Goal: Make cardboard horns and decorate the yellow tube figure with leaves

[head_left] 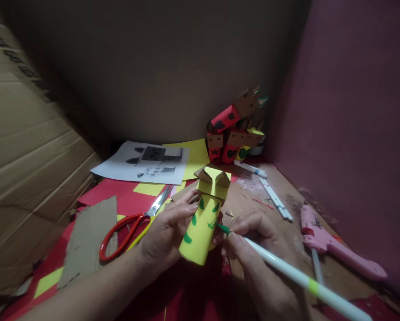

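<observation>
In the middle of the head view, my left hand [166, 229] is closed around a yellow paper tube figure [200, 227], its fingers partly hidden behind it. The figure has a boxy yellow head with brown cardboard ears, and several green leaf-shaped marks run down its body. My right hand [256, 249] pinches a white felt-tip marker [286, 265] with a green tip and a lime band. The marker's tip touches, or nearly touches, the right side of the tube beside a thinly outlined green mark.
Red-handled scissors [122, 234] lie left, near a cardboard strip [89, 240]. Behind are a printed sheet [119, 162] and yellow paper [198, 156]. Finished-looking tube figures [228, 118] stand stacked at the back. White markers [275, 198] and a pink glue gun [343, 254] lie right.
</observation>
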`<state>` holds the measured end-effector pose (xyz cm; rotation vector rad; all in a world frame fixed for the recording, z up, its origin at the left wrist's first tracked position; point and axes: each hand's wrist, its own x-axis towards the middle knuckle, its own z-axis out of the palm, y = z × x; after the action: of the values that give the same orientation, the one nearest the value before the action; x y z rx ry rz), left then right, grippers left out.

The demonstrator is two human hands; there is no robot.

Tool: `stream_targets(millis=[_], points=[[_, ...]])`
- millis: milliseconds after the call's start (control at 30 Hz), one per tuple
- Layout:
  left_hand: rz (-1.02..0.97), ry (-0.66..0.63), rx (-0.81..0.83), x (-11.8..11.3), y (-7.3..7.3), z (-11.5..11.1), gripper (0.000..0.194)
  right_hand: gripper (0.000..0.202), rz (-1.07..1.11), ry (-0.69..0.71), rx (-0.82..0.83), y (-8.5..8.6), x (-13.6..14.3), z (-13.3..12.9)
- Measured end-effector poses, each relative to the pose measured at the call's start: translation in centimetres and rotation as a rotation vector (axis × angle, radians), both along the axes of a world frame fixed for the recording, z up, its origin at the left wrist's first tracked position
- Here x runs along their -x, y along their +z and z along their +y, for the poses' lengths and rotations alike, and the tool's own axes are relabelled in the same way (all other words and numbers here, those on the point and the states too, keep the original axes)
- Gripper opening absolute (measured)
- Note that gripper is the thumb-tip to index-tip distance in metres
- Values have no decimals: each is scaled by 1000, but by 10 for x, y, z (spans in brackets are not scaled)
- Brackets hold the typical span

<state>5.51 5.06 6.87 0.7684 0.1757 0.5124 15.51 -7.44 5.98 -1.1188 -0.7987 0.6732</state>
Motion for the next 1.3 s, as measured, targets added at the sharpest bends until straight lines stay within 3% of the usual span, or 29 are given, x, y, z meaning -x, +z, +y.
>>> stream_targets(millis=[367, 567, 800, 1000, 1300], points=[[6, -17, -54, 1, -2, 0, 36, 16, 64, -95, 64, 6, 8, -1], [49, 29, -23, 1, -1, 1, 28, 13, 50, -46, 15, 3, 5, 0], [16, 16, -25, -2, 0, -1, 34, 11, 41, 38, 15, -2, -1, 0], [17, 5, -49, 0, -1, -1, 37, 14, 126, -84, 106, 8, 10, -4], [13, -25, -75, 0, 0, -1, 37, 16, 120, -59, 44, 6, 13, -1]])
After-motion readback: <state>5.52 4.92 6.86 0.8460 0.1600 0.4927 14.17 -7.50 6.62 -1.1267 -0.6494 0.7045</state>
